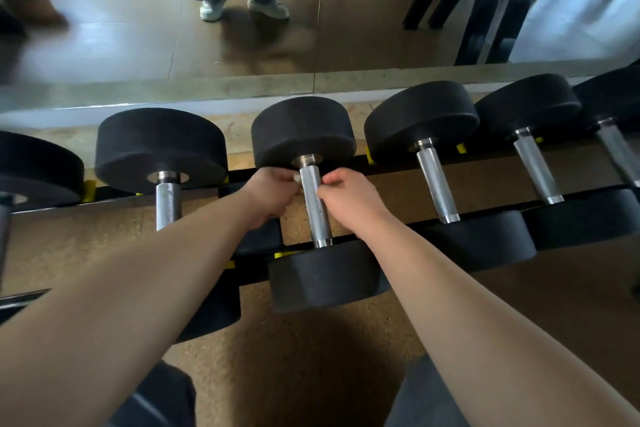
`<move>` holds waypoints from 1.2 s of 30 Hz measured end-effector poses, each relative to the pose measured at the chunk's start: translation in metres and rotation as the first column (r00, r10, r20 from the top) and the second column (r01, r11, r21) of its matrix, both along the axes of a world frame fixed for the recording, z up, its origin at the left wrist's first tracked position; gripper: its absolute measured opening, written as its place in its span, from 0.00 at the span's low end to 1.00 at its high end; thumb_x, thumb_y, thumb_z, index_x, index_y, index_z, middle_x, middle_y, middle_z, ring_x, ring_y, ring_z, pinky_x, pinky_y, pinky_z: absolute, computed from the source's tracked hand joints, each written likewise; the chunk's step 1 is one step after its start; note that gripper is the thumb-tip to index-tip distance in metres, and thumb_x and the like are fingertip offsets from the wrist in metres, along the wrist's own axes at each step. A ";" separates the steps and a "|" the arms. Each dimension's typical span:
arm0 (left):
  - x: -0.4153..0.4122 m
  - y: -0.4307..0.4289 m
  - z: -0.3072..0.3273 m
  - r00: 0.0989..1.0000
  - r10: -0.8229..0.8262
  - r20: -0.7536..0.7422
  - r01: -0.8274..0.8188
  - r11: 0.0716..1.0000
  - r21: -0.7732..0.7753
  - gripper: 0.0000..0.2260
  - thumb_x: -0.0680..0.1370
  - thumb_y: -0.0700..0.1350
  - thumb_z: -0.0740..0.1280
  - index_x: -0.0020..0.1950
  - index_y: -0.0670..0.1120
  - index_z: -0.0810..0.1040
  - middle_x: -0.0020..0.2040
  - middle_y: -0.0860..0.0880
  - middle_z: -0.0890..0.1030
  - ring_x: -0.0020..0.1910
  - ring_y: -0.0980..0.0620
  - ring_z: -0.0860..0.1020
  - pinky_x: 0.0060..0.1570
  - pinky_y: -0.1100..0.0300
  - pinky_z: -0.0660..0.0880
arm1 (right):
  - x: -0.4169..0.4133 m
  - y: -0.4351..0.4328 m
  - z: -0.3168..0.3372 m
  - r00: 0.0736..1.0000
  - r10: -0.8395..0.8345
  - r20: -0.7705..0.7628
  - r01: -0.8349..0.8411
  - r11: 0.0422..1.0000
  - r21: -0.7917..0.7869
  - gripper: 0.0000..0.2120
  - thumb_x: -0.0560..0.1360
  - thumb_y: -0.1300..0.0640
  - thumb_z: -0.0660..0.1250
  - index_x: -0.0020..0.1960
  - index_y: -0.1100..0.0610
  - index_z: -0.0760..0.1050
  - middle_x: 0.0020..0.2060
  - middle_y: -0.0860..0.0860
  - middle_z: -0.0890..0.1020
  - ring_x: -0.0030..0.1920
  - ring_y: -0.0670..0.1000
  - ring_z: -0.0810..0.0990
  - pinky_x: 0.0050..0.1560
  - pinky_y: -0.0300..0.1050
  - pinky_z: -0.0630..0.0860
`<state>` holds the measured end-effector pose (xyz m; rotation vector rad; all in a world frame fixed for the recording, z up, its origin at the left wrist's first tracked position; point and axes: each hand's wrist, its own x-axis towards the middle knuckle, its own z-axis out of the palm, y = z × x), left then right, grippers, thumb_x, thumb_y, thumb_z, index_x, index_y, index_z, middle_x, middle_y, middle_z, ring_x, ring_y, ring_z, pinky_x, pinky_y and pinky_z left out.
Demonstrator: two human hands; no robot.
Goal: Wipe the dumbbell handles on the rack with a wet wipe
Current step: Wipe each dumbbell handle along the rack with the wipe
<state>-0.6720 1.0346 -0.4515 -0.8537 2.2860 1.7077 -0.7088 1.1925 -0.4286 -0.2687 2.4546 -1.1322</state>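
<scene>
Wiping the middle dumbbell [304, 128] on the rack [485, 215], starting at the top of its handle [317, 211].

A mirror [138, 45] ran behind the rack's row of black round-headed dumbbells, and the knurled steel handle lay bare below my fingers. My left hand [273, 194] pinched a pale scrap, most likely the wet wipe [296, 178], against the handle's upper end. My right hand [349, 196] curled in from the other side, touching the handle, though I could not tell whether it gripped the wipe. I judged I should wrap the wipe fully round and draw it down the knurling. The neighbouring dumbbell heads [420, 121] crowded close, leaving little room.
</scene>
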 end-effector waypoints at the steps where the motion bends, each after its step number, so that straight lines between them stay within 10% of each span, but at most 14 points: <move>1: -0.004 -0.002 -0.004 0.999 0.022 -0.027 -0.021 0.999 0.047 0.07 0.82 0.43 0.67 0.54 0.50 0.85 0.29 0.50 0.69 0.23 0.56 0.63 0.21 0.63 0.62 | -0.001 0.000 0.001 1.000 -0.006 0.009 0.006 1.000 -0.006 0.18 0.80 0.51 0.66 0.69 0.48 0.76 0.60 0.47 0.80 0.54 0.46 0.78 0.44 0.40 0.73; 5: 0.005 -0.008 -0.008 0.948 -0.311 0.074 0.307 0.950 0.060 0.06 0.82 0.42 0.68 0.52 0.49 0.85 0.29 0.50 0.67 0.25 0.55 0.63 0.24 0.62 0.61 | -0.002 -0.001 0.000 0.997 -0.039 0.070 0.042 0.999 -0.033 0.18 0.78 0.51 0.66 0.68 0.48 0.77 0.53 0.46 0.80 0.53 0.48 0.80 0.57 0.51 0.81; 9: 0.020 -0.004 -0.009 0.730 -0.618 0.293 0.656 0.754 -0.043 0.09 0.81 0.43 0.67 0.45 0.53 0.85 0.33 0.50 0.73 0.29 0.54 0.69 0.29 0.61 0.67 | -0.001 -0.002 0.000 0.991 -0.067 0.112 0.074 0.996 -0.056 0.17 0.78 0.50 0.67 0.66 0.47 0.77 0.49 0.48 0.80 0.46 0.49 0.78 0.43 0.48 0.76; 14: 0.002 -0.002 -0.021 0.968 -0.248 0.029 0.243 0.964 0.109 0.09 0.82 0.38 0.64 0.50 0.48 0.83 0.30 0.51 0.69 0.26 0.56 0.64 0.24 0.63 0.62 | -0.003 0.002 -0.001 0.975 -0.121 0.188 0.146 0.982 -0.121 0.10 0.80 0.53 0.65 0.60 0.46 0.77 0.53 0.51 0.82 0.41 0.50 0.76 0.34 0.45 0.71; 17: -0.006 -0.004 -0.025 0.996 -0.001 -0.087 0.031 0.937 0.347 0.13 0.83 0.36 0.61 0.50 0.50 0.83 0.31 0.51 0.66 0.26 0.57 0.61 0.23 0.65 0.56 | -0.005 0.002 -0.001 0.965 -0.160 0.209 0.182 0.979 -0.089 0.06 0.81 0.54 0.65 0.56 0.47 0.76 0.48 0.52 0.82 0.39 0.51 0.75 0.33 0.45 0.71; 24: 0.016 -0.003 -0.021 0.757 -0.584 0.294 0.620 0.784 -0.038 0.08 0.80 0.47 0.68 0.52 0.57 0.86 0.45 0.46 0.83 0.40 0.50 0.77 0.38 0.59 0.76 | -0.004 0.000 -0.002 0.952 -0.189 0.242 0.216 0.972 -0.092 0.11 0.80 0.55 0.63 0.60 0.49 0.77 0.51 0.55 0.83 0.40 0.54 0.76 0.33 0.46 0.72; 27: 0.012 0.002 -0.022 0.837 -0.503 0.214 0.515 0.857 -0.003 0.09 0.81 0.44 0.67 0.53 0.54 0.85 0.37 0.49 0.78 0.32 0.53 0.74 0.30 0.61 0.73 | -0.002 0.000 -0.001 0.944 -0.210 0.256 0.246 0.962 -0.115 0.06 0.80 0.56 0.63 0.53 0.49 0.78 0.51 0.59 0.84 0.35 0.52 0.73 0.31 0.45 0.70; 31: -0.004 0.002 -0.022 0.997 -0.005 -0.078 0.028 0.952 0.304 0.13 0.84 0.35 0.60 0.51 0.48 0.82 0.31 0.49 0.65 0.23 0.57 0.61 0.20 0.66 0.59 | -0.002 0.003 0.002 0.936 -0.237 0.262 0.274 0.955 -0.115 0.08 0.81 0.55 0.64 0.44 0.47 0.74 0.54 0.59 0.84 0.34 0.51 0.72 0.32 0.46 0.70; 36: 0.015 -0.010 -0.002 0.875 -0.464 0.138 0.480 0.869 -0.121 0.04 0.79 0.43 0.70 0.48 0.46 0.85 0.32 0.50 0.72 0.30 0.54 0.70 0.28 0.62 0.68 | -0.003 0.003 -0.001 0.949 -0.209 0.234 0.244 0.961 -0.131 0.07 0.82 0.55 0.63 0.56 0.51 0.79 0.46 0.56 0.82 0.33 0.50 0.72 0.31 0.44 0.71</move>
